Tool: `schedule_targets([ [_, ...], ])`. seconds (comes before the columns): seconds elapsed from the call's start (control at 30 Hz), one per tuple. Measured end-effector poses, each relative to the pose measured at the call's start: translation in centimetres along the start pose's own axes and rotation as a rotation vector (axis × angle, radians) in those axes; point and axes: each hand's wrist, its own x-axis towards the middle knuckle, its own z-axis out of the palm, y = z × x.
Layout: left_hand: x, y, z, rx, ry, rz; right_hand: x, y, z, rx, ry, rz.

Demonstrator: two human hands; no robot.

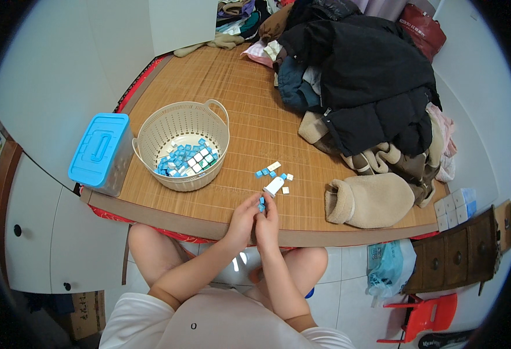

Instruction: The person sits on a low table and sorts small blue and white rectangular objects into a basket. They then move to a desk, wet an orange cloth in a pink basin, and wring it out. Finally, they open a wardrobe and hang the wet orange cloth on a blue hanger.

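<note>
My left hand (244,219) and my right hand (267,221) are together at the near edge of the bamboo mat (249,128). Their fingers close around small blue tiles (262,204), partly hidden between them. Just beyond the fingertips is a white object (274,185) with a rounded end; its kind is unclear. Several blue-and-white tiles, mahjong-like, lie loose around it, among them a white-faced tile (285,190). To the left stands a round beige basket (181,110) with two handles, holding many such tiles (187,158) in its bottom.
A clear box with a blue lid (98,148) stands left of the basket. Far right, a black jacket (377,75) covers a heap of clothes. Nearer lies a beige fleece item (372,200). On the floor at right are a blue plastic bag (390,267) and a red chair (433,317).
</note>
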Motion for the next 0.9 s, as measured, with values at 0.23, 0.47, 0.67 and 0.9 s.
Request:
schedule_targets([
  [0.23, -0.5, -0.8, 0.5, -0.042, 0.078, 0.009, 0.2, -0.1, -0.2, 0.048, 0.008, 0.028],
  [0.47, -0.3, 1.0, 0.2, -0.154, 0.017, -0.103, 1.2, 0.9, -1.0, -0.008, -0.05, 0.038],
  [0.67, 0.1, 1.1, -0.1, -0.15, 0.014, -0.119, 1.4, 0.1, -0.8, 0.022, -0.054, 0.072],
  [0.9, -0.5, -0.8, 0.1, -0.168, 0.061, -0.034, -0.7, 0.0, 0.2, 0.081, 0.024, -0.021],
])
